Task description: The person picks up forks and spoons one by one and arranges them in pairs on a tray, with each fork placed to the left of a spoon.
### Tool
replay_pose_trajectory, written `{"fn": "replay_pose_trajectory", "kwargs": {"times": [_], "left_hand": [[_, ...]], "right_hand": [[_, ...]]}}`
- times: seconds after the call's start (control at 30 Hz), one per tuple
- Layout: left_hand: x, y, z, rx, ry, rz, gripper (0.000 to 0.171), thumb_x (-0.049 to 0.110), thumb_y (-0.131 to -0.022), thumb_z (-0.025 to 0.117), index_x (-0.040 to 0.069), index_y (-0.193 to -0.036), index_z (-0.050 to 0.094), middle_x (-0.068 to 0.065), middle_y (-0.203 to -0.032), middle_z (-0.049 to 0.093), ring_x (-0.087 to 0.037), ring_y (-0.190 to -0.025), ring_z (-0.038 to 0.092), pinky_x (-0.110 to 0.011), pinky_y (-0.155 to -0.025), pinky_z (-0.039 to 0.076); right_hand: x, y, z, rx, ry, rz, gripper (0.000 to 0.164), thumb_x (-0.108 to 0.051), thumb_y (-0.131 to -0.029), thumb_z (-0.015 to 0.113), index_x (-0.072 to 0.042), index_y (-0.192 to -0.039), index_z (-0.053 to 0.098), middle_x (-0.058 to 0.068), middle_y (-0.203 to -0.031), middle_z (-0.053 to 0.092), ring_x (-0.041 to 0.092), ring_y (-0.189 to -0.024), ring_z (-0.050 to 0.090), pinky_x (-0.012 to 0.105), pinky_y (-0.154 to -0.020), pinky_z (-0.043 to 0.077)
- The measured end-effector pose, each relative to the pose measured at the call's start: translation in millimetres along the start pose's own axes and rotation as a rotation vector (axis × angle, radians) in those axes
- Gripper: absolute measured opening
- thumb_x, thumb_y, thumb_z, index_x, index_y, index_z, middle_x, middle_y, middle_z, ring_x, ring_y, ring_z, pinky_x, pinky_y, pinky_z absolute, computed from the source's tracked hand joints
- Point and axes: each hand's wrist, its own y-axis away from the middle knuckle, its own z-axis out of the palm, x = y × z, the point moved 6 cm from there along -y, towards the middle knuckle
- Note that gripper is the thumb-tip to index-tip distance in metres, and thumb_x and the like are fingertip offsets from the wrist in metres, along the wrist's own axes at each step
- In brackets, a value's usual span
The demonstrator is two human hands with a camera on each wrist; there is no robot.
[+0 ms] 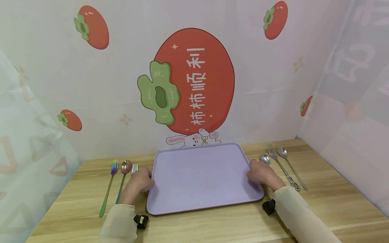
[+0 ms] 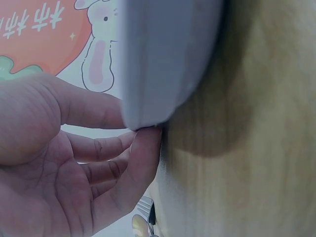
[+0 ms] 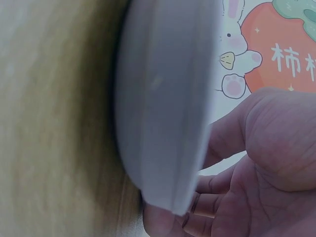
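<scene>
A pale purple rectangular tray lies in the middle of the wooden table in the head view. My left hand grips its left edge; in the left wrist view the thumb presses the rim of the tray and a fingertip is tucked beneath. At the right edge, my right hand holds the tray in the same manner. The right wrist view shows a finger under the side of the tray, with the thumb partly hidden behind it. Beside the left hand lies a fork, mostly covered by it.
Left of the tray are a rainbow-coloured fork and a copper-bowled spoon. On the right lie a short-looking spoon, partly hidden, a silver fork and another spoon. A printed curtain hangs behind the table.
</scene>
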Motion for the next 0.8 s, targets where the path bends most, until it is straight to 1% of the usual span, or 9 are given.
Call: {"fn": "replay_pose_trajectory", "kwargs": {"times": [0.37, 0.6, 0.8], "left_hand": [[0.5, -0.6, -1.1, 0.003, -0.019, 0.002, 0.006, -0.004, -0.082, 0.057, -0.004, -0.081, 0.063, -0.011, -0.07, 0.061, -0.022, -0.062, 0.062, -0.031, -0.054, 0.048], [0.5, -0.2, -0.3, -0.001, -0.016, 0.0, 0.007, -0.004, -0.083, 0.057, -0.005, -0.082, 0.064, -0.011, -0.07, 0.061, -0.022, -0.062, 0.062, -0.031, -0.054, 0.048], [0.7, 0.1, -0.5, -0.001, -0.02, 0.0, 0.007, -0.004, -0.083, 0.057, -0.004, -0.082, 0.064, -0.01, -0.07, 0.061, -0.022, -0.062, 0.062, -0.031, -0.054, 0.048]], "right_hand": [[-0.5, -0.4, -0.1, -0.003, 0.006, 0.015, 0.031, -0.006, -0.089, 0.053, 0.016, -0.11, 0.051, 0.015, -0.081, 0.056, 0.026, -0.065, 0.055, 0.034, -0.055, 0.044], [0.2, -1.2, 1.1, -0.013, 0.001, 0.027, 0.033, -0.005, -0.089, 0.051, 0.018, -0.113, 0.05, 0.015, -0.081, 0.056, 0.026, -0.065, 0.055, 0.033, -0.055, 0.043], [0.9, -1.2, 1.9, -0.013, -0.002, 0.027, 0.032, -0.005, -0.088, 0.051, 0.017, -0.111, 0.051, 0.015, -0.081, 0.055, 0.026, -0.065, 0.054, 0.033, -0.054, 0.042]]}}
